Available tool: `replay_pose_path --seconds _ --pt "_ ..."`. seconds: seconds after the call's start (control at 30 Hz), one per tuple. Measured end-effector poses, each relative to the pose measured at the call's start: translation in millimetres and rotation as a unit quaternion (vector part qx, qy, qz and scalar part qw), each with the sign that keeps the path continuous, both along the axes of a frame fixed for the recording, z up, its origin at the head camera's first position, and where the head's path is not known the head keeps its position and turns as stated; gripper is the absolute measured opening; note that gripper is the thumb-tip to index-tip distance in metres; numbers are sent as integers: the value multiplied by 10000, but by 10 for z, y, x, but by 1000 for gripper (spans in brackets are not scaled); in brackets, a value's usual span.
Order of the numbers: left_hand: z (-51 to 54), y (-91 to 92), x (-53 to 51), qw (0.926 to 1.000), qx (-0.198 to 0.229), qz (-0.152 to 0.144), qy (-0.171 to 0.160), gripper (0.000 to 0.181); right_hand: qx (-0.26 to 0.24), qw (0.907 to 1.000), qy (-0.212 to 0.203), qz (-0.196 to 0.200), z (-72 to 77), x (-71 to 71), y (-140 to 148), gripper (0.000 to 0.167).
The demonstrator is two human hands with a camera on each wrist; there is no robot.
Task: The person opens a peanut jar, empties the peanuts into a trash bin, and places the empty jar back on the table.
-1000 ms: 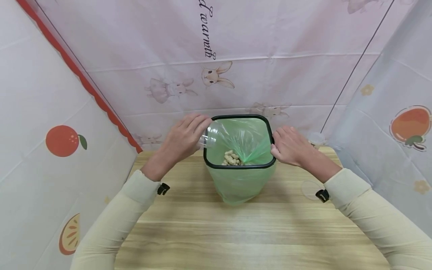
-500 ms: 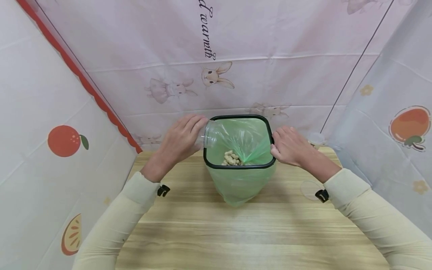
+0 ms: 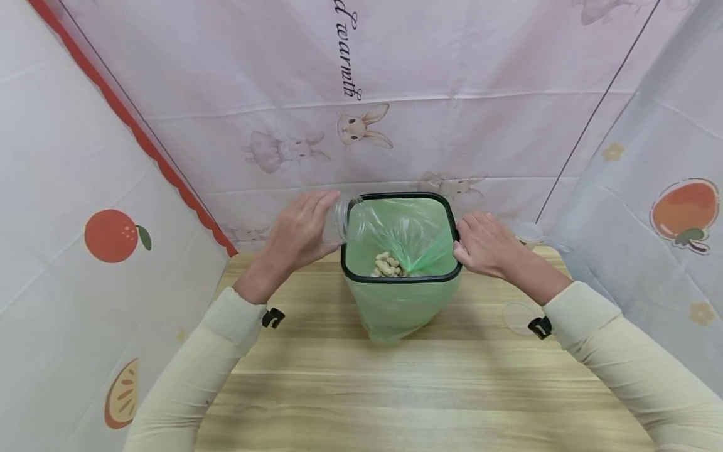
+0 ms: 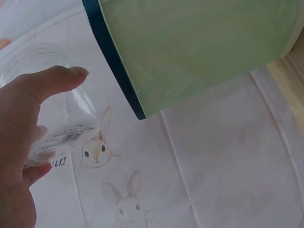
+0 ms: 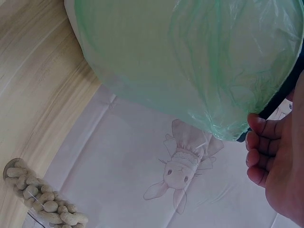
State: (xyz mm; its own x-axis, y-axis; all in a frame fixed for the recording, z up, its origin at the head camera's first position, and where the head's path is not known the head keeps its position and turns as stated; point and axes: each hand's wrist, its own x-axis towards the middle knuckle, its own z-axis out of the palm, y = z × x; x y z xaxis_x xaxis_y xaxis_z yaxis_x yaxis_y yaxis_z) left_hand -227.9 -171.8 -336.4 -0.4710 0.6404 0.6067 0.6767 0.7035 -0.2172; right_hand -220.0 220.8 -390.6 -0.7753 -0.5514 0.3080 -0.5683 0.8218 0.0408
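Green-bagged bin (image 3: 398, 307): pouring step, apparently near done

Nearest, flat on the worktop (image 3: 395, 402) to the bin's right, a clear disc (image 3: 521, 318), perhaps a lid. Beyond, inside the bin, a heap of peanuts (image 3: 387, 265). Curled round the black rim (image 3: 402, 279), fingers of the right hand (image 3: 487, 245). Opposite, wrapped in the left hand (image 3: 299, 229), tilted at the bin's mouth and seemingly empty, a clear plastic jar (image 3: 342, 220). Farther back, a peanut-filled jar (image 5: 45, 197). Next, probably: draw the empty one back without tugging the bag.

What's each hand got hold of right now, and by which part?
The left hand holds the clear jar around its side; the right hand grips the bin's black rim on its right side.
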Motion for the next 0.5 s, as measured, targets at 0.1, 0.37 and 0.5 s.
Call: replay_pose_path --seconds 0.1,0.37,0.5 --pt "7 8 4 9999 59 1 -107 97 -29 9999 -121 -34 2 -13 13 29" --pt "21 29 21 9994 202 -56 -266 100 -101 9997 -214 22 27 -4 33 25" --pt "32 35 28 9989 259 -74 -383 101 -32 9996 -288 64 43 -14 38 30"
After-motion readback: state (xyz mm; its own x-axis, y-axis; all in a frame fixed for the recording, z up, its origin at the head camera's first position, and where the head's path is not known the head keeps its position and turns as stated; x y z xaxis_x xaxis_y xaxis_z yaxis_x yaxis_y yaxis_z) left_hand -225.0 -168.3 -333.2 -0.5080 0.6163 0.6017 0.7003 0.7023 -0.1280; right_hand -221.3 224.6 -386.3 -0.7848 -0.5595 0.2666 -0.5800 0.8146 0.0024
